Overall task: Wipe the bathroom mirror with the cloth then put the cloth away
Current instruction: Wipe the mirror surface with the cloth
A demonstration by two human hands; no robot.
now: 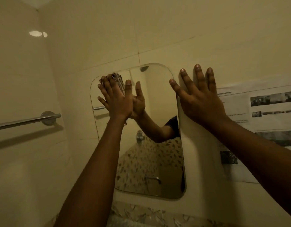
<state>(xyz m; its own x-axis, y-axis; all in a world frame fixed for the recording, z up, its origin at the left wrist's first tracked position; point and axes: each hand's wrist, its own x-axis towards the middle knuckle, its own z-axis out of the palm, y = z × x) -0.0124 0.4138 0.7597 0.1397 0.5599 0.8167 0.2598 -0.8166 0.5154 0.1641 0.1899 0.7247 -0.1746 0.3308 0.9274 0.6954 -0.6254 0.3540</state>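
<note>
A frameless mirror (pixel 158 95) with rounded corners hangs on the tiled wall. My left hand (pixel 116 99) presses a striped cloth (pixel 119 81) flat against the mirror's upper left part, fingers straight and spread; only the cloth's top edge shows above my fingers. My right hand (pixel 199 97) lies flat with spread fingers on the wall at the mirror's upper right edge. The glass reflects my left hand and forearm.
A chrome towel rail (pixel 26 120) is fixed to the wall left of the mirror. A printed sheet of paper (pixel 264 105) is stuck to the wall on the right. Patterned tiles run below the mirror (pixel 141 213).
</note>
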